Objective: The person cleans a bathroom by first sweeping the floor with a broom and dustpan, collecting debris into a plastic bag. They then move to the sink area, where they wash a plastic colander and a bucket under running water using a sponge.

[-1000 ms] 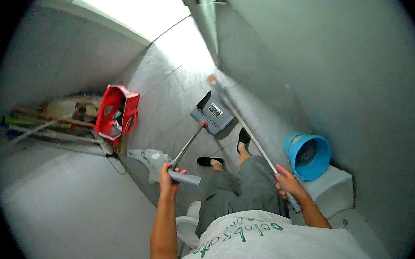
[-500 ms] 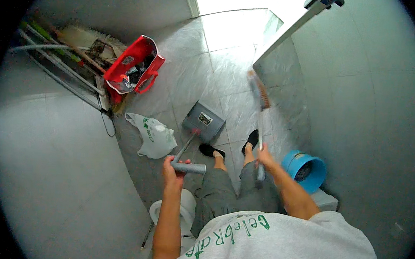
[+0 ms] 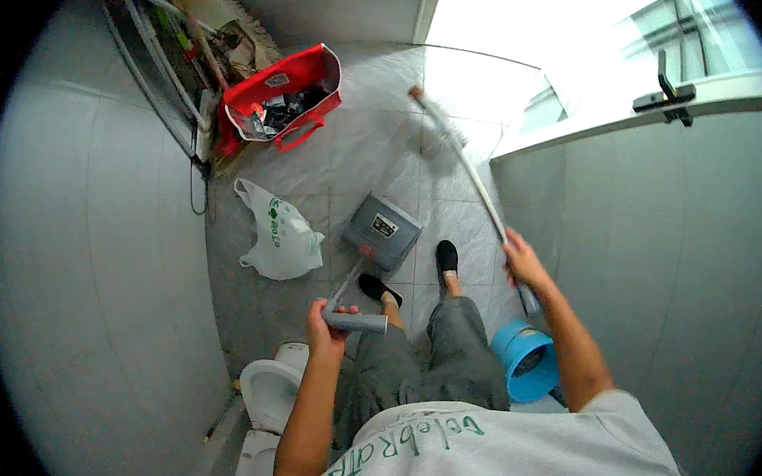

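My left hand (image 3: 330,322) is closed around the grey handle of a long-handled dustpan (image 3: 383,229), whose grey pan rests on the tiled floor in front of my feet. In my right hand (image 3: 525,259) is the pale shaft of a broom (image 3: 483,191), fingers wrapped round it near its grey end. The broom reaches forward and left, its head near the doorway, with blurred bristles; I cannot tell whether they touch the floor. A white plastic bag (image 3: 281,235) with green print lies left of the dustpan.
A red bag (image 3: 289,97) full of dark items stands at the far left, beside a rack of poles (image 3: 160,33). The white toilet (image 3: 270,390) is at near left. A blue bucket (image 3: 532,362) sits at right. An open door (image 3: 622,132) is ahead right.
The broom head has swung left and forward toward the doorway, and my right hand moved with it. My left hand still holds the dustpan handle. The view has turned slightly.
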`<state>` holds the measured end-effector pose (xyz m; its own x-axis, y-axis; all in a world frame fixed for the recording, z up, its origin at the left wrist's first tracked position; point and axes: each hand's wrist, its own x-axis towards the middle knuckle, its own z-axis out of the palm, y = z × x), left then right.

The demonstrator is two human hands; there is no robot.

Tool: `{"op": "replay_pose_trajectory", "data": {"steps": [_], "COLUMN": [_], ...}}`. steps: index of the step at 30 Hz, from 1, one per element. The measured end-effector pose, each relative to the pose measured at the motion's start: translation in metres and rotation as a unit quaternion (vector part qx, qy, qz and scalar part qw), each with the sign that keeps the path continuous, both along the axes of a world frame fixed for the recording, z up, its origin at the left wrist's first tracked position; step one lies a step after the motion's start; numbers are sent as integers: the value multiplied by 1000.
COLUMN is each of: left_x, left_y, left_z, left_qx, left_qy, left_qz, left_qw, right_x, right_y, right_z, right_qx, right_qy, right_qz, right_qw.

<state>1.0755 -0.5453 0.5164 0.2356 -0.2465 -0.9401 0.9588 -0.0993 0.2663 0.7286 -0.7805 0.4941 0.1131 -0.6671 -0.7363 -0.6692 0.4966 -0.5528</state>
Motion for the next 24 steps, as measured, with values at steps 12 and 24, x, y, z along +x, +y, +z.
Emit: {"op": "replay_pose_trajectory", "data": {"steps": [12,24], "left_x": [-66,-127], "left_y": [-75,51], "left_z": [-3,25], "left_qx": [72,66], "left_qy": [8,0], "left_qz": [68,311], "left_qw": [995,948], "right_x": [2,41], "right_y": [-5,-134], "right_z": [-93,71], "right_qx": [154,158], "right_qy": [130,39], "right_qz": [244,281], "right_qw": [949,946]}}
